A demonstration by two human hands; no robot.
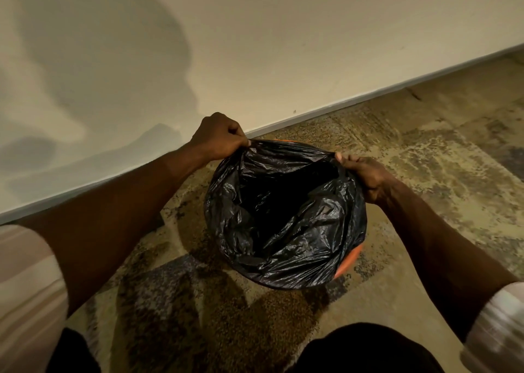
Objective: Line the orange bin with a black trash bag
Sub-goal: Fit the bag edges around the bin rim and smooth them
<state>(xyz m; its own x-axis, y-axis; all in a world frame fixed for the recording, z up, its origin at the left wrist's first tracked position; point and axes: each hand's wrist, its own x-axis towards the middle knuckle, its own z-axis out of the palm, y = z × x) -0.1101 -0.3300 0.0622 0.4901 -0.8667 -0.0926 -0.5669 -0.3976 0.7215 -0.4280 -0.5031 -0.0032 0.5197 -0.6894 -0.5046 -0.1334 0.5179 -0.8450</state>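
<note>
A crinkled black trash bag [286, 230] hangs open inside the orange bin [348, 262], draped over most of the rim. Only slivers of orange show, at the lower right and at the far edge. My left hand [219, 138] is closed on the bag's edge at the far left of the rim. At the right of the rim, my right hand [365, 174] pinches the bag's edge. The stretch of bag between my hands is pulled taut across the far side. The bin's inside is dark and hidden by the bag.
The bin stands on a mottled brown and grey carpet [425, 174], close to a pale wall [255, 46] with a white baseboard [368, 96]. My dark-clothed knees [365, 347] sit just in front of the bin.
</note>
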